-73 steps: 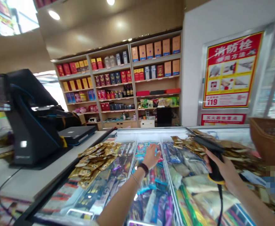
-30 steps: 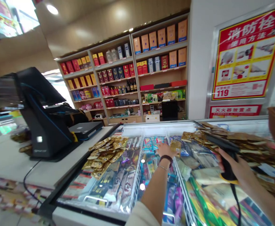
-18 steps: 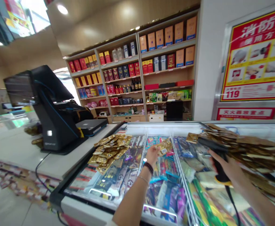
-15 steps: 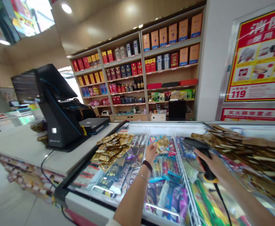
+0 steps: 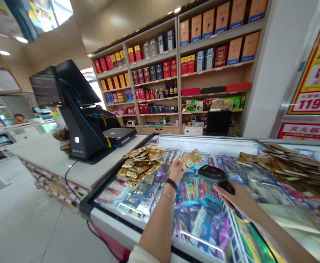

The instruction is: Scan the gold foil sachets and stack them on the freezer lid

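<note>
Two bare hands: left hand (image 5: 176, 170) pinches one gold foil sachet (image 5: 191, 159) above a glass-topped white chest freezer (image 5: 203, 141); right hand (image 5: 238, 199) closes around a black corded barcode scanner (image 5: 213, 173). Gold sachets (image 5: 140, 164) lie heaped on the glass; wooden shelves (image 5: 220, 33) stand beyond, packed with boxes (image 5: 234, 51). Packets (image 5: 195, 204) beneath blur; red-and-yellow poster (image 5: 310, 104) reads 119.

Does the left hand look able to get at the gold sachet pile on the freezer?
Probably yes: the left hand is close beside the gold sachet pile, with nothing between them. It holds one sachet, though.
</note>
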`<state>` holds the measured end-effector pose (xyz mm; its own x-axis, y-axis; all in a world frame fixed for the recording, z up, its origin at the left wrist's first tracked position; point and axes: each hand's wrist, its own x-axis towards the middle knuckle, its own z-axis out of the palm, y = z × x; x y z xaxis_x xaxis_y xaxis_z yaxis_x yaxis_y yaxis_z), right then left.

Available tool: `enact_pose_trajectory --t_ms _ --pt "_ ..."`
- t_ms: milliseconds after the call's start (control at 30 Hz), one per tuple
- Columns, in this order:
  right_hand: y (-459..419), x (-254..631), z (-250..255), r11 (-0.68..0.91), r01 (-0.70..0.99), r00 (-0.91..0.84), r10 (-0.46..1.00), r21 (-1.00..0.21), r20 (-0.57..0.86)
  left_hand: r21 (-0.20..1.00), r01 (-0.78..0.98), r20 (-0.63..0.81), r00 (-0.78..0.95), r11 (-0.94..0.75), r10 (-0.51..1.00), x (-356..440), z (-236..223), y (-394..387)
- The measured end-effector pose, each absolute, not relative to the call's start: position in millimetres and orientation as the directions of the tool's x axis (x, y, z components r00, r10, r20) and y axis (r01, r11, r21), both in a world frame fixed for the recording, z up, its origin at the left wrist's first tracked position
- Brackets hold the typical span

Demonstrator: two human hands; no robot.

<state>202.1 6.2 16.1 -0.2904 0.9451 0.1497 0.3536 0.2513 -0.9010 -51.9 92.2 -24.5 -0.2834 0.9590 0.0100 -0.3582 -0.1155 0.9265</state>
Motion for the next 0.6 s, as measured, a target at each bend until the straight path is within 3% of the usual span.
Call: enact_pose_trajectory --t_ms 600 --pt "1.7 207.8 17.9 0.274 0.372 -0.263 0.947 -0.887 0.182 0.92 -0.369 0.029 -0.267 -0.13 0.963 -50.6 -26.5 88.5"
